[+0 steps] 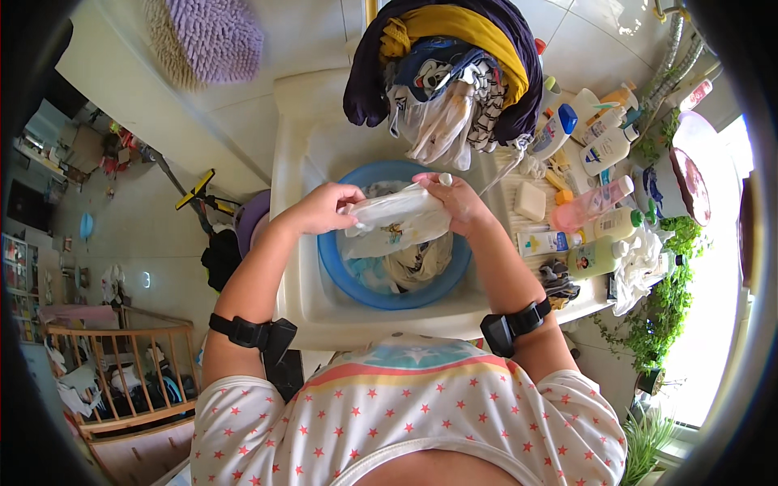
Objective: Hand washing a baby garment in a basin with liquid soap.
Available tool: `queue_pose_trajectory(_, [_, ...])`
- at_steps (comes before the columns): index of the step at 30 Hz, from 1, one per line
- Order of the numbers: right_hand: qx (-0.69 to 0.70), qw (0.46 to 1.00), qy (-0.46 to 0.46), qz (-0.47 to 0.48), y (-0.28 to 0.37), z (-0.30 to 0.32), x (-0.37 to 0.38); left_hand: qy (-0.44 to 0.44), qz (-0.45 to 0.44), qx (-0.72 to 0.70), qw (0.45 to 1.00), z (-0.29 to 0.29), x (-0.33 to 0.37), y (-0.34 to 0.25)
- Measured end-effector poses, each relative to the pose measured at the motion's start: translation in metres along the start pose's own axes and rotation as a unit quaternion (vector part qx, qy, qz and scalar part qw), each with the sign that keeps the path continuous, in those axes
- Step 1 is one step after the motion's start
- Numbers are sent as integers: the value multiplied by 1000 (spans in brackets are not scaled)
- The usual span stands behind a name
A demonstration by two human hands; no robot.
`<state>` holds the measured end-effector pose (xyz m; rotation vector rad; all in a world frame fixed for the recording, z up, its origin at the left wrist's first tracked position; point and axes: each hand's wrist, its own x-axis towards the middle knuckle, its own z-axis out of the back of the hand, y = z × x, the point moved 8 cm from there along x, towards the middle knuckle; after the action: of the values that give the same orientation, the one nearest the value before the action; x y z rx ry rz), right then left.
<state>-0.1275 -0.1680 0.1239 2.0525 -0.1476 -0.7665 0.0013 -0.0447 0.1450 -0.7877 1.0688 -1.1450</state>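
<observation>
Above the blue basin's [395,304] left rim, the left hand [331,208] curls inward, thumb and fingers pinched together; above its right rim, the right hand [459,204] pinches too (palm hidden). Bare forearms [261,271] slant in from either side of the basin.

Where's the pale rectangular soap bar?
Head view, right: the soap bar lies on the ribbed cream ledge, between the right hand and a translucent pink bottle.

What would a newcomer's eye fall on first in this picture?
Probably the round blue basin at the centre, with the left hand and right hand holding a white cloth over it. Next, the large laundry heap at top centre, with its mustard-yellow cloth. Then the cluster of bottles on the right.
</observation>
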Motion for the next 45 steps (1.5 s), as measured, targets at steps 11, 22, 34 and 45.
queue_pose_trajectory(11, [4, 999, 38, 22, 8, -4, 2, 17, -57, -156, 986, 1, -6, -14])
queue_pose_trajectory(22, [-65, 991, 117, 28, 20, -16, -11, -114, -39, -67, 990, 31, -9, -24])
queue_pose_trajectory(34, [-366, 926, 77, 42, 29, -20, -17, -46, -44, 85, 994, 21, -2, -43])
queue_pose_trajectory(45, [-189, 969, 49, 149, 35, -8, -13, -28, -74, 105, 991, 8, -5, -51])
